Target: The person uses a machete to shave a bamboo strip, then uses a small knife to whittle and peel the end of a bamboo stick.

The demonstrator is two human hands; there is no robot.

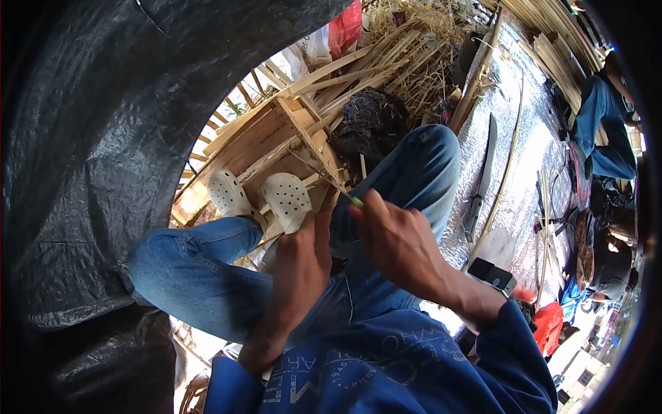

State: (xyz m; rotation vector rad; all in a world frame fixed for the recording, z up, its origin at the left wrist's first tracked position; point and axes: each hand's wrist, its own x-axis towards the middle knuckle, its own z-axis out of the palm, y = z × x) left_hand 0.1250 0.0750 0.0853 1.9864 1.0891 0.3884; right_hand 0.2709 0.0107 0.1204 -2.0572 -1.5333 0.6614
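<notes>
My right hand [400, 238] is closed in front of my raised knee, its fingers pinched round a thin strip [356, 202] with a green end. The strip's pale part runs up and left toward the wooden crate. My left hand [303, 265] is closed beside it, over my lap; its fingers point away from the camera, and what they hold is hidden. A small gap lies between the two hands. White perforated clogs [286, 196] are on my feet, beyond the hands.
A wooden crate [258, 141] stands past my feet, with split sticks and straw [420, 62] behind it. A long machete [487, 165] lies on silver sheeting [514, 76] at right. Black plastic sheeting [103, 152] hangs at left. Another person in jeans [598, 127] is at far right.
</notes>
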